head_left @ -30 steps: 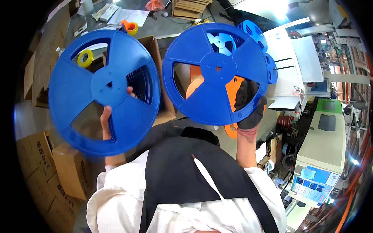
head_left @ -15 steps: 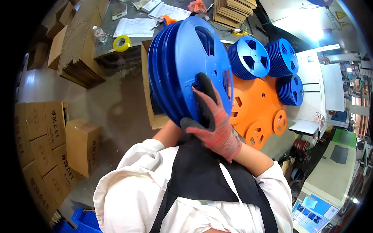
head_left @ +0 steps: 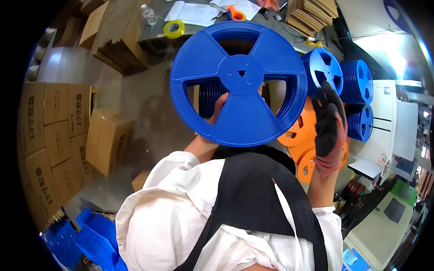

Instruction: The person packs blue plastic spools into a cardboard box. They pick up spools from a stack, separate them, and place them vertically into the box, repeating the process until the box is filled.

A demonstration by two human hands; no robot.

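Note:
A large blue plastic reel (head_left: 242, 119) faces up in front of me, its round flange hiding most of what lies beneath. My left hand (head_left: 220, 105) is bare and grips the reel from underneath; a few of its fingers show through a window in the flange, the rest is hidden. To the right of the reel, apart from it, my right hand (head_left: 331, 122) wears a red and black glove. Its fingers are stretched out and hold nothing. Beyond that hand, a stack of blue reels (head_left: 325, 67) stands near the orange round plate (head_left: 309, 115).
Two more reel stacks (head_left: 359, 81) stand to the right. Below the held reel, several blue reels (head_left: 207, 101) show through its window. Ahead is a grey bench with yellow tape (head_left: 174, 29), papers and an orange-and-blue tool. Cartons (head_left: 45, 135) are piled left; blue bins (head_left: 97, 237) sit lower left.
The held reels have turned from edge-on to flat, flange facing up. My right hand has let go and moved right. The view has shifted left.

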